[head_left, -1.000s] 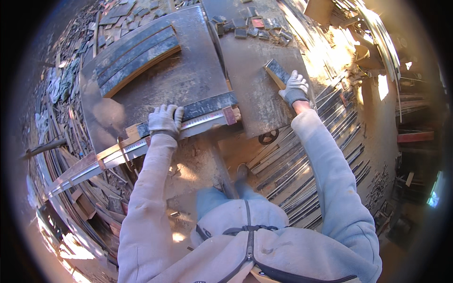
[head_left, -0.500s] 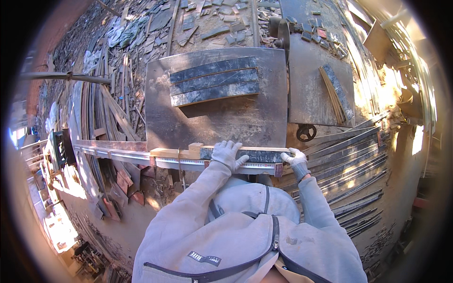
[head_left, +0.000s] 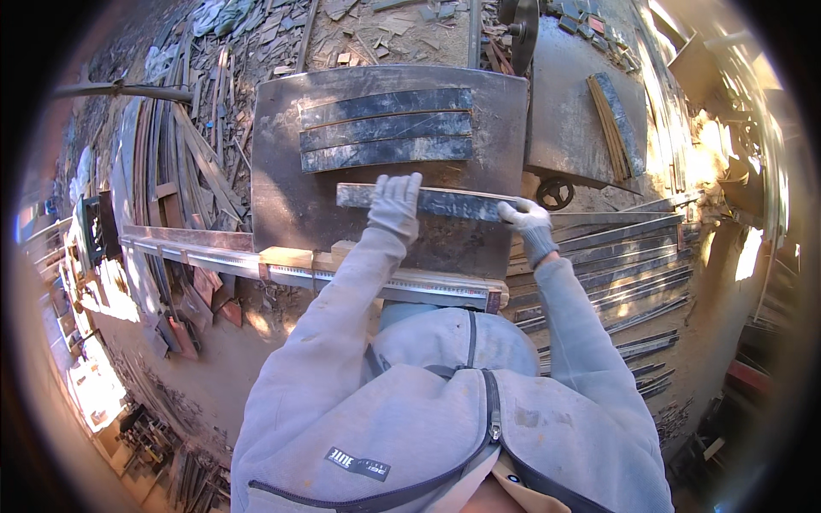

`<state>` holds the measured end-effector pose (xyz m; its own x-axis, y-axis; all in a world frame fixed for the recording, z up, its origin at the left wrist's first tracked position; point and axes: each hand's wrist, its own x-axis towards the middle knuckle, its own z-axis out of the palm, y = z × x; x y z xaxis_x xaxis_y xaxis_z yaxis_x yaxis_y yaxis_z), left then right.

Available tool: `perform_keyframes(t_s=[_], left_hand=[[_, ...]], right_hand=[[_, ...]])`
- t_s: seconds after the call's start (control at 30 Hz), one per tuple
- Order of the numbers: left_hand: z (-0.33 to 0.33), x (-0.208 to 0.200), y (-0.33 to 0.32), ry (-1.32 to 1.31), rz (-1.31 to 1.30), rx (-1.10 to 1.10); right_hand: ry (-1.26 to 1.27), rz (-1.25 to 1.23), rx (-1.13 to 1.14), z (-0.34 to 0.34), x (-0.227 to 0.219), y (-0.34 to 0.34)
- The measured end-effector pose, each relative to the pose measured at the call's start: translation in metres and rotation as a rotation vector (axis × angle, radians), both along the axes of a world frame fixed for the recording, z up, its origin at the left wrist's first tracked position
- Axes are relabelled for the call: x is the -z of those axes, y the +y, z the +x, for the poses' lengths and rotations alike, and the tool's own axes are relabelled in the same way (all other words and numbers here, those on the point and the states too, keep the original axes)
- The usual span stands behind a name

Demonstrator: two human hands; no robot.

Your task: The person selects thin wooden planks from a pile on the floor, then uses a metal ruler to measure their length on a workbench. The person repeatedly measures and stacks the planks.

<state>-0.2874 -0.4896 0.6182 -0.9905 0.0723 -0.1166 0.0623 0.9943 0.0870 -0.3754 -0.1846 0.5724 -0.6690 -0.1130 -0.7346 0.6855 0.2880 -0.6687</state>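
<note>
The dark-faced wooden plank [head_left: 462,204] had come away from the ruler-marked rail [head_left: 419,289] and was over the metal tabletop [head_left: 278,188], between the rail and three similar planks [head_left: 385,130], no longer lined up along the scale. The gloved left hand [head_left: 396,205] laid nearly straight fingers across it, thumb grip unclear; the gloved right hand [head_left: 528,226] had its fingers closed around the right end.
</note>
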Motion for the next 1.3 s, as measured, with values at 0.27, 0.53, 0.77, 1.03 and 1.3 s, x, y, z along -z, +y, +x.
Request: perform_keyframes(t_s=[0.27,0.53,0.77,1.03,1.3], left_hand=[[0.028,0.04,0.0,-0.164,1.348,-1.62],[-0.012,0.091,-0.033,0.04,1.831,-1.71],[0.036,0.051,-0.007,-0.369,1.666,-1.59],[0.05,0.015,0.059,-0.568,1.636,-1.294],[-0.024,0.002,0.091,-0.533,1.752,-1.111]], right_hand=[[0.33,0.217,-0.217,-0.032,-0.002,-0.104],[0.471,1.079,-0.362,-0.158,-0.065,0.086],[0.23,1.176,-0.567,-0.257,-0.03,0.176],[0.13,0.215,-0.11,-0.188,-0.039,0.153],[0.064,-0.056,-0.51,-0.046,-0.077,0.132]])
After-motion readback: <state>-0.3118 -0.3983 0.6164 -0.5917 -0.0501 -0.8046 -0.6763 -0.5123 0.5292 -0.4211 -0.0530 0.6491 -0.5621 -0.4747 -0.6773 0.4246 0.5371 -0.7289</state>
